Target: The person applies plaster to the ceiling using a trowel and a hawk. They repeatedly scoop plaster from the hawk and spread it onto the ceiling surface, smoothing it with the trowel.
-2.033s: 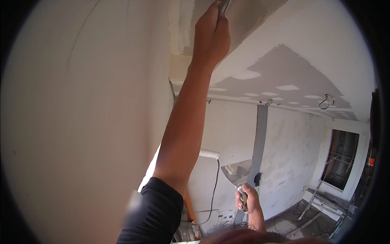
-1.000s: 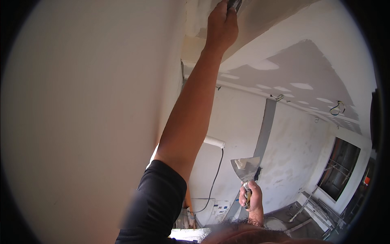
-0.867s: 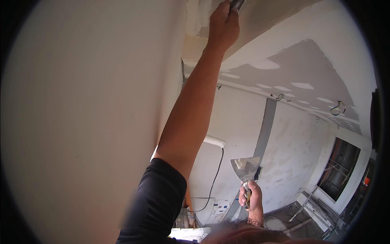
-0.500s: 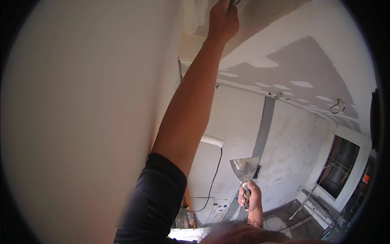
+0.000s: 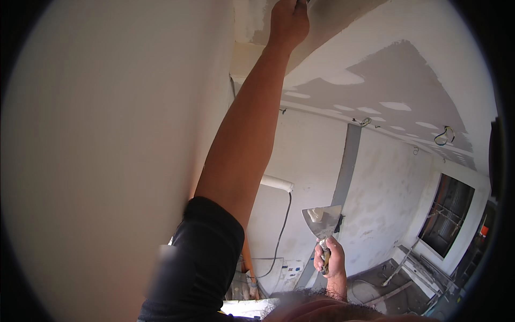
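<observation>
My left arm, in a black sleeve, stretches up beside the pale wall [image 5: 107, 150] on the left. At the top edge my left hand [image 5: 289, 24] is closed round a dark-handled tool [image 5: 302, 3], held up against the plastered ceiling strip [image 5: 335, 24]. Most of that tool lies outside the picture, so its kind is hidden. Lower down, my right hand [image 5: 333, 263] grips a putty knife [image 5: 323, 228] by its handle, blade upward. A lump of white filler [image 5: 315, 215] sits on the wide metal blade.
Loose wires [image 5: 444, 136] hang from the patched ceiling [image 5: 391, 75]. A grey stripe [image 5: 346, 161] runs down the far wall. A white pipe [image 5: 277, 183] with a black cable [image 5: 279, 236] stands behind my arm. Planks [image 5: 418, 268] lie below the window [image 5: 446, 214].
My left arm and hand have shifted slightly left in the picture, along with the whole view. The right hand keeps its hold on the putty knife, almost unmoved.
</observation>
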`<state>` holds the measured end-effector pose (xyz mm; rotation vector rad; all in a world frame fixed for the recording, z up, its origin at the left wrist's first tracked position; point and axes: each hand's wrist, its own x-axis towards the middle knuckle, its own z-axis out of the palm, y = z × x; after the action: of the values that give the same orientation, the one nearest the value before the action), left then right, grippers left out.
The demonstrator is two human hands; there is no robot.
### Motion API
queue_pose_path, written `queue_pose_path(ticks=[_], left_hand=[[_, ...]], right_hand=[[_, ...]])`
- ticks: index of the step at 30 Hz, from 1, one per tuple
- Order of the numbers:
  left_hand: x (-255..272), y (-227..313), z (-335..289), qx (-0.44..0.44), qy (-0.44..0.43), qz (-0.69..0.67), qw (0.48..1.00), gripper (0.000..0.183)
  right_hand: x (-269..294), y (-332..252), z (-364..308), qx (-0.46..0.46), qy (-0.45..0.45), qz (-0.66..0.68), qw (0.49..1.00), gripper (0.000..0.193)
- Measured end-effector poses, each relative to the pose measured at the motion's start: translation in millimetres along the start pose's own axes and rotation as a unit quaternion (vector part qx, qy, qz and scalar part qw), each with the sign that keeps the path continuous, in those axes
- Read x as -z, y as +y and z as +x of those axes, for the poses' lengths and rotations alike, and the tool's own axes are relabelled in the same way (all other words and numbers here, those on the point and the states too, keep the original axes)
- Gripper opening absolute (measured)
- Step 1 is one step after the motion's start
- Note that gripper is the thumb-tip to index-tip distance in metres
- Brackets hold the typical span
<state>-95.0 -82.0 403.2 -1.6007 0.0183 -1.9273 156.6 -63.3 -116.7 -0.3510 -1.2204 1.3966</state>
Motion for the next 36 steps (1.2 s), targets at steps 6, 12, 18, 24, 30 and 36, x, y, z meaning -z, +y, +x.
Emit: queue_pose_path(ticks=[6, 12, 18, 24, 30, 36], left_hand=[[-2, -2, 0, 0.029, -0.018, -0.056, 0.998, 0.037], [-7, -11, 2, -0.038, -0.063, -0.089, 0.993, 0.044], [-9, -2, 2, 0.006, -0.093, -0.096, 0.991, 0.045], [-19, 8, -22, 0.0, -0.065, 0.018, 0.998, 0.047], [-15, 39, -51, -0.112, -0.027, 0.089, 0.989, 0.047], [8, 87, -82, 0.076, -0.092, -0.162, 0.98, 0.045]], right_hand=[[2, -2, -2, -0.007, 0.013, -0.009, 1.0, 0.033], [6, -1, -2, -0.006, 0.01, -0.011, 1.0, 0.032], [5, 0, 0, -0.014, 0.006, -0.008, 1.0, 0.032], [3, -2, -1, -0.02, 0.006, -0.008, 1.0, 0.031], [5, -2, -1, -0.017, 0.005, -0.013, 1.0, 0.031], [4, -3, -2, -0.031, 0.006, -0.002, 0.999, 0.032]])
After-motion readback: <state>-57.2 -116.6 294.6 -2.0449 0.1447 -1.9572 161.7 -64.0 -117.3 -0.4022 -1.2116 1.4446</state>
